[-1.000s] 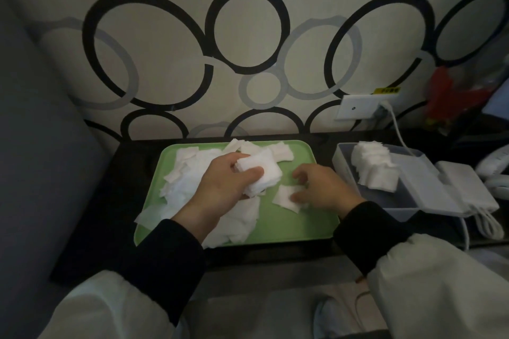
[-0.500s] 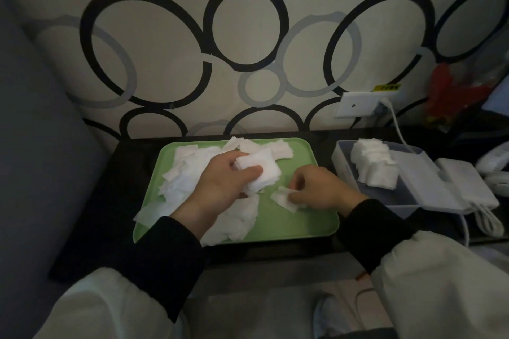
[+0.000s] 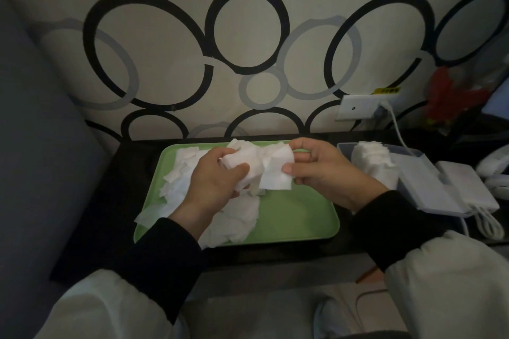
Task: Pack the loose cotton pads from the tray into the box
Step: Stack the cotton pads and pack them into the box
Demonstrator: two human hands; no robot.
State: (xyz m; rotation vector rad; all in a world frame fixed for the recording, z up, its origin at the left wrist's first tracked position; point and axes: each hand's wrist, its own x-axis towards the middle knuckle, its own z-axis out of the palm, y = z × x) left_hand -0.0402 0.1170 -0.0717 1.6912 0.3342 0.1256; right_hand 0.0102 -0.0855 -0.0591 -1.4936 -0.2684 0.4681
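Observation:
A green tray lies on the dark table with several loose white cotton pads heaped over its left half. Above the tray, my left hand grips a stack of cotton pads. My right hand pinches a single cotton pad between thumb and fingers and holds it against that stack. To the right stands the open translucent box, with a pile of packed pads in its left end and its lid folded out to the right.
A white charger with a coiled cable lies against the box's lid. A wall socket with a plugged cable sits behind the box. Red packaging and white items crowd the far right. A grey upholstered surface borders the left.
My right hand has picked a pad up off the tray and brought it to the stack. My left hand has lifted the stack slightly higher above the tray.

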